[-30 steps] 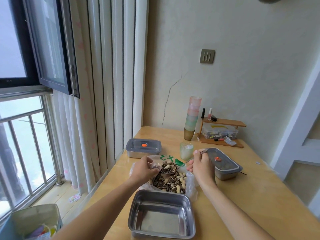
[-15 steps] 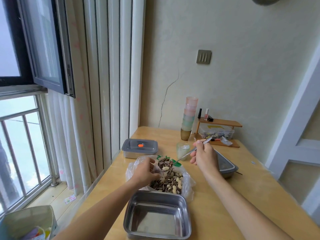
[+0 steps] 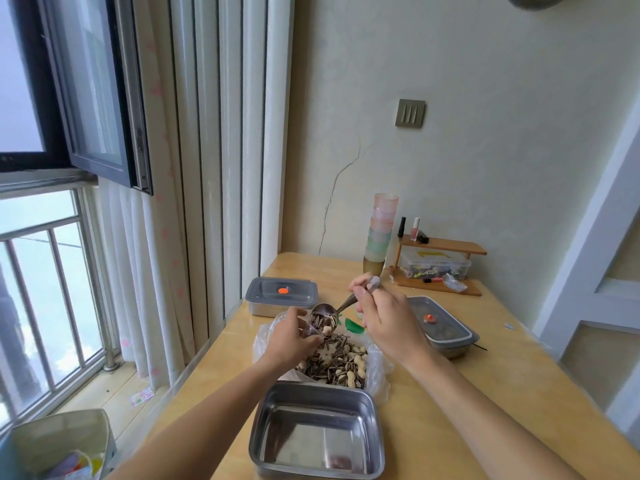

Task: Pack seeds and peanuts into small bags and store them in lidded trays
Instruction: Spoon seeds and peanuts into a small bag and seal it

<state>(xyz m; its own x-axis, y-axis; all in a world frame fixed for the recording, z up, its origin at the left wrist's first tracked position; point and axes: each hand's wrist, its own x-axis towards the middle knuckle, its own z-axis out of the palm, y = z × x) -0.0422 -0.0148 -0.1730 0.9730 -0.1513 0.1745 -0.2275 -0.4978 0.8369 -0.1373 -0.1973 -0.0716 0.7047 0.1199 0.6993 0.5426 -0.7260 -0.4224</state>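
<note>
1. At mid-table, over the large clear plastic bag of striped seeds and peanuts (image 3: 341, 363), the left hand (image 3: 287, 337) pinches a small clear bag (image 3: 311, 330) open.
2. Right hand (image 3: 384, 317): fingers clamped on the metal spoon (image 3: 325, 313), its loaded bowl at the small bag's mouth.
3. Progress: early, filling only. The open steel tray (image 3: 265, 410) in front holds no bags; storing and lidding remain.
4. Behind: a grey-lidded steel tray (image 3: 281, 295) on the left and a second lidded tray (image 3: 446, 332) on the right; contents cannot be told.
5. Half a second earlier the spoon tip was down at the pile; now it is lifted, full, meeting the bag.
</note>
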